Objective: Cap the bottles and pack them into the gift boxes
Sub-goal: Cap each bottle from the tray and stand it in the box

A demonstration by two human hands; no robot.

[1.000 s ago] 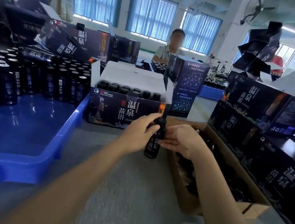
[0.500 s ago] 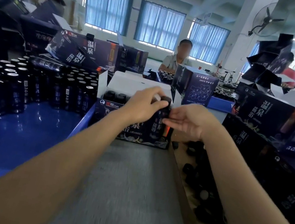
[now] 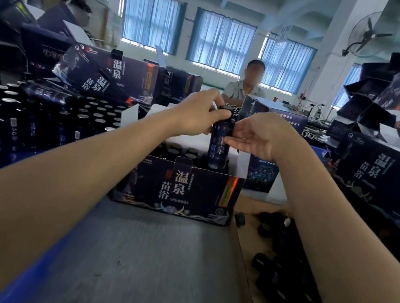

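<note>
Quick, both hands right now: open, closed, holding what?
Left hand: closed grip round the bottle top.
Right hand: open, straight fingers touching the bottle.

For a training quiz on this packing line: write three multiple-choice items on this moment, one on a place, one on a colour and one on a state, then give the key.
1. Where is the bottle that the left hand grips?
A. lying on the grey table
B. upright at the right end of the front gift box
C. on the window sill

2. What colour are the loose caps in the cardboard box?
A. white
B. red
C. black

3. How is the front gift box?
A. taped shut
B. open on top
C. crushed flat

Key:
1 B: its base meets the box's rim beside the packed bottles.
2 C: those that show clearly are black.
3 B: its white flaps stand up and bottle tops show inside.
</note>
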